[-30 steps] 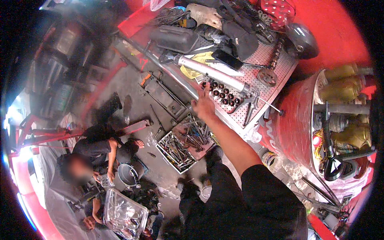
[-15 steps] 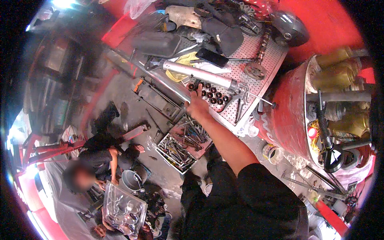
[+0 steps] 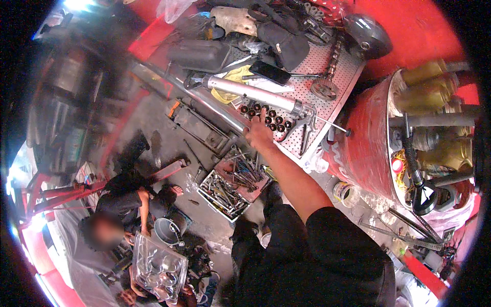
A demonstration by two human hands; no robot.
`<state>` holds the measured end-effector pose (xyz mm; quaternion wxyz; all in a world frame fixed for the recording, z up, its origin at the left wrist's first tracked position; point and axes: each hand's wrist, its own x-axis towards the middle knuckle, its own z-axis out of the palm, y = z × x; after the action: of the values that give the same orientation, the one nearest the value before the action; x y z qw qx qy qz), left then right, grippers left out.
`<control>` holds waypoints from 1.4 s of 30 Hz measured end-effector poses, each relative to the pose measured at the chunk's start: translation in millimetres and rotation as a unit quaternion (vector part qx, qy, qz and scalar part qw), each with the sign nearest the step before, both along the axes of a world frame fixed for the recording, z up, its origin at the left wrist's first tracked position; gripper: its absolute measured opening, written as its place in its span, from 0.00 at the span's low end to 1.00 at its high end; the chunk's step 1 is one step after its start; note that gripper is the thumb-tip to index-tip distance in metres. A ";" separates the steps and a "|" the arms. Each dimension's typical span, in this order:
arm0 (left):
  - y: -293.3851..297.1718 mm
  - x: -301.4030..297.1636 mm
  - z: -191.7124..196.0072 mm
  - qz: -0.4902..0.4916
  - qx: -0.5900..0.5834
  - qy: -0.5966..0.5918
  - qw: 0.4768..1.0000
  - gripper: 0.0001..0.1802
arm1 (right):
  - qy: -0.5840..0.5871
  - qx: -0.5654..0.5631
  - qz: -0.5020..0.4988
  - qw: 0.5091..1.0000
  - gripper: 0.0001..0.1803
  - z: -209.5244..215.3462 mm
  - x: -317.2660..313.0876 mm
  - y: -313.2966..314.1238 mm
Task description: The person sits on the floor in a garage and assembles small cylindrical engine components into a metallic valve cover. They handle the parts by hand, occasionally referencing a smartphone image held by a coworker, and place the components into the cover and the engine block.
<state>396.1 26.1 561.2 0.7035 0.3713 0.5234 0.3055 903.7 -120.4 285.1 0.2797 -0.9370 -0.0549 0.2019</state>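
My right hand (image 3: 262,134) reaches over the near edge of a perforated metal table (image 3: 340,105). Its index finger stretches out among small round dark metal parts (image 3: 279,120), cup-like in shape and set in rows. Whether the fingertip touches one cannot be made out; nothing is visibly held. Just behind the parts lies a silver grease gun (image 3: 250,94), its handle end toward the right. A black phone (image 3: 270,73) and a yellow cloth (image 3: 232,87) are beyond it. A camshaft with a gear (image 3: 327,77) rests farther right. My left hand is out of view.
A tray of wrenches and other tools (image 3: 225,194) stands on the floor below the table. To the right is a red drum (image 3: 363,148) filled with parts. At lower left, a crouching co-worker (image 3: 128,204) is near a grey bucket (image 3: 168,230) and a clear plastic tray (image 3: 158,268).
My right hand has shifted slightly right along the round parts, uncovering those at the left end of the rows. The camera view has moved a little.
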 end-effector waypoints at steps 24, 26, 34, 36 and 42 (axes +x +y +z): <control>22.9 -78.9 -37.3 0.045 -0.076 -0.096 0.991 0.20 | -0.055 -0.002 0.003 0.998 0.34 -1.5 -29.5 -23.3; 16.9 -68.2 -30.2 -0.039 -0.084 -0.147 0.985 0.20 | -0.059 0.013 -0.008 0.998 0.32 30.1 -47.4 -21.1; 13.5 -36.7 -10.7 -0.043 -0.064 -0.043 0.996 0.24 | 0.018 -0.049 0.020 0.998 0.41 -6.4 -70.1 -37.3; 7.1 -25.5 -8.0 -0.002 -0.088 -0.072 0.994 0.25 | 0.004 -0.045 0.011 0.999 0.40 8.2 -69.9 -36.8; 4.0 -20.5 -1.3 -0.077 0.070 0.115 0.988 0.22 | -0.034 -0.038 0.008 0.999 0.36 1.5 -52.4 -49.7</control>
<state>375.6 30.1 559.9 0.6321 0.4918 0.5481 0.2412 851.2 -170.1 286.6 0.2406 -0.9527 -0.0643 0.1744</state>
